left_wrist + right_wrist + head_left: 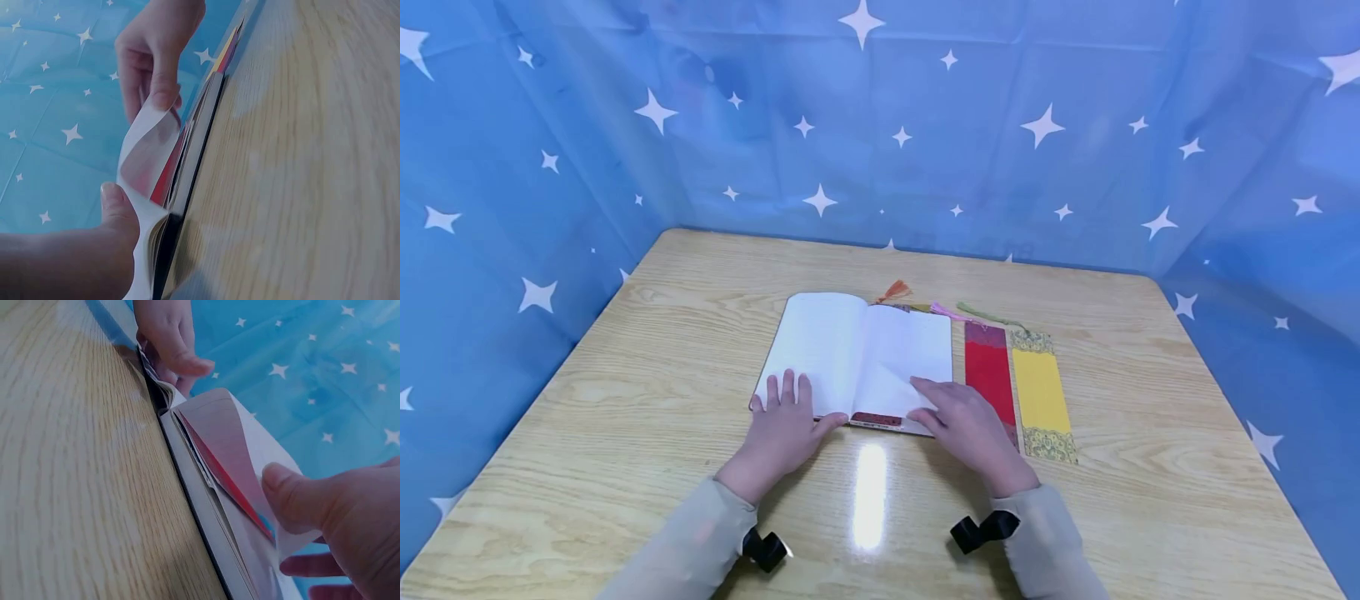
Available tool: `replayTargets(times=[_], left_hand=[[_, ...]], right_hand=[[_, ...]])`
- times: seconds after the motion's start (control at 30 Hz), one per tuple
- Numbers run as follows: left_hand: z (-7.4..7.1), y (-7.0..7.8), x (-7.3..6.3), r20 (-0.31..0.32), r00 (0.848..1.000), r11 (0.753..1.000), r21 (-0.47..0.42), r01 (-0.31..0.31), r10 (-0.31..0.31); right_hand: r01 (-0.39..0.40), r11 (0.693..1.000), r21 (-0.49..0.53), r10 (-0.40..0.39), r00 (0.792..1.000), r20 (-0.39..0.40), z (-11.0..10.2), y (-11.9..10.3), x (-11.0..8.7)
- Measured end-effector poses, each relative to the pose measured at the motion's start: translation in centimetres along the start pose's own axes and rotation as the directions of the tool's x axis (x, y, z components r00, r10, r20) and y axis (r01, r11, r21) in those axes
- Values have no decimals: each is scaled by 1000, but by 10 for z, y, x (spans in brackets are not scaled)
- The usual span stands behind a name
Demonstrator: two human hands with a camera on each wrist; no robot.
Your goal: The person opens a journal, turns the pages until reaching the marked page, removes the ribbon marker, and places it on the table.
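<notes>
A notebook [820, 342] with blank white pages lies spread open on the table. Across the lower part of its left page rests my left hand [784, 437], fingers extended and thumb near the spine. My right hand [966, 421] pinches the lower outer corner of a right-hand page [269, 450] between thumb and fingers, and that page curves up off those beneath. Under the raised page a red strip [219, 469] shows; in the head view only its dark red end [877, 419] is visible by the spine. An orange tassel [895, 290] sticks out past the notebook's top edge.
Right of the notebook lie a red bookmark [988, 367], partly covered by my right forearm and hand, and a yellow bookmark [1041, 392]. A pink tassel [946, 311] and a green tassel [988, 315] lie above them. A blue star-patterned cloth [850, 167] hangs behind the table [700, 333].
</notes>
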State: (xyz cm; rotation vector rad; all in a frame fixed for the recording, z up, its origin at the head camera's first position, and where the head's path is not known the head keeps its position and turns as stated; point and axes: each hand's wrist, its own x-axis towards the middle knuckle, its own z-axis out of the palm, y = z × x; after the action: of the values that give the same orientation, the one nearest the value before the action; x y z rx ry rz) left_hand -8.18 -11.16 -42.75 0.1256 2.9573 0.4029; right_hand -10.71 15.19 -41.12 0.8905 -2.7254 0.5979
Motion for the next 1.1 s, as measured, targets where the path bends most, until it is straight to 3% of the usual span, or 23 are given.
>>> replayTargets(times=[0.47,0.6,0.73,0.83,0.93,1.1], left_hand=[[-5,15,4,-20,995,992,76,99,-98],[-6,16,4,-53,995,993,75,94,-90],[-4,17,3,-158,987,996,80,33,-20],[-3,17,3,-254,965,995,92,-38,60],[-3,17,4,-328,934,988,94,-121,145],[-5,14,4,-389,877,959,106,-262,282]], right_hand=[[101,994,-38,-104,990,-100,1,-3,6],[116,992,-43,-120,986,-115,1,-2,6],[126,991,-49,-131,984,-122,1,-2,5],[127,990,-59,-134,983,-125,0,-1,4],[119,991,-67,-126,985,-122,0,-1,2],[83,994,-75,-92,988,-123,-2,-2,1]])
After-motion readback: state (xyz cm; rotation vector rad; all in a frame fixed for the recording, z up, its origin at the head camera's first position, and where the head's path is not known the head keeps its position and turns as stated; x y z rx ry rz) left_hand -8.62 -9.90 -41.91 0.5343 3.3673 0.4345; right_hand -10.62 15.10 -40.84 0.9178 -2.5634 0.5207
